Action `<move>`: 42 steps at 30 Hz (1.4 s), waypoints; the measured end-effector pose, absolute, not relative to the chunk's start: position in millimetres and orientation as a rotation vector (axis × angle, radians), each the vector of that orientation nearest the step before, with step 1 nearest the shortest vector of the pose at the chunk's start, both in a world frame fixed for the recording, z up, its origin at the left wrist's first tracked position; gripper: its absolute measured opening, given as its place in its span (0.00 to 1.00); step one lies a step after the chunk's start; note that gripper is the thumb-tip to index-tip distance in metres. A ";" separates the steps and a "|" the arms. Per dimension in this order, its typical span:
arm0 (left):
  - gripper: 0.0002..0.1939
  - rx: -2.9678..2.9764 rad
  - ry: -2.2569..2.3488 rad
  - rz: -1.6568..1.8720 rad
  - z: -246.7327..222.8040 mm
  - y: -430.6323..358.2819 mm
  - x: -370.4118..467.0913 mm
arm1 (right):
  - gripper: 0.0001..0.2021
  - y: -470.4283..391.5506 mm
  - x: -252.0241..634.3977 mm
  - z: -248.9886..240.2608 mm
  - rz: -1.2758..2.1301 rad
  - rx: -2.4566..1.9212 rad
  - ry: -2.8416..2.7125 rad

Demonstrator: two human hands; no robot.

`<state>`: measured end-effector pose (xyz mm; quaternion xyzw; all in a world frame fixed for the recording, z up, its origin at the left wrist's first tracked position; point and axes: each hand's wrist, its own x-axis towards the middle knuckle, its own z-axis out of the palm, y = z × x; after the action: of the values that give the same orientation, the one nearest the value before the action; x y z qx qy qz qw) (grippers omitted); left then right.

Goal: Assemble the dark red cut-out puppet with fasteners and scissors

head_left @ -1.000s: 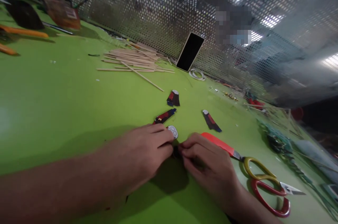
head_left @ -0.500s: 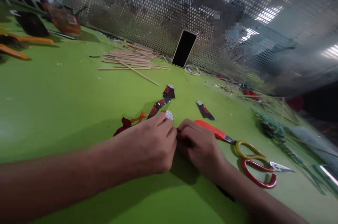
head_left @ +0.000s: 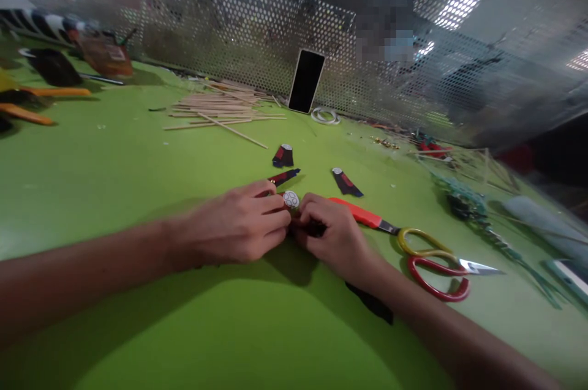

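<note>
Orange and dark-red bits, seen beside the left hand [head_left: 243, 225] half a second earlier, are now out of sight behind it. Piece in work: small, dark-red, with a white round end drawn over in black outlines [head_left: 291, 199], between both hands. White end juts past the left fingertips toward the right hand [head_left: 333, 236]; long axis seems to run leftward beneath the left fingers, mostly covered. Left hand nearer, fingers closed over the piece. Right thumb and forefinger drawn together just beside the white end; cannot tell what they pinch. Beyond the left fingers: narrow dark-blue-and-red strip [head_left: 285, 176].
</note>
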<state>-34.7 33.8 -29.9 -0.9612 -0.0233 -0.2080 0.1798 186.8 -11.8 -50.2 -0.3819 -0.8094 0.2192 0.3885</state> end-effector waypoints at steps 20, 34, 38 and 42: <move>0.14 -2.919 -0.227 -0.644 -34.8 34.9 -25.1 | 0.06 -8.5 189.1 -36.1 1.097 -1.138 -1.820; 0.15 -2.943 -0.372 -0.686 -36.5 25.3 -25.7 | 0.08 -10.5 192.6 -33.0 1.036 -1.083 -1.902; 0.10 -2.979 -0.405 -0.730 -37.4 27.7 -27.0 | 0.08 -13.5 196.8 -30.4 1.005 -1.051 -1.961; 0.10 -2.955 -0.411 -0.770 -38.0 29.2 -26.6 | 0.06 -16.9 198.7 -33.2 0.962 -1.035 -1.987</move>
<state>-26.6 29.2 -38.0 -0.9586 -0.1332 -0.2497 0.0300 198.7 -16.9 -33.2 -0.3987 -0.7650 0.3704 0.3445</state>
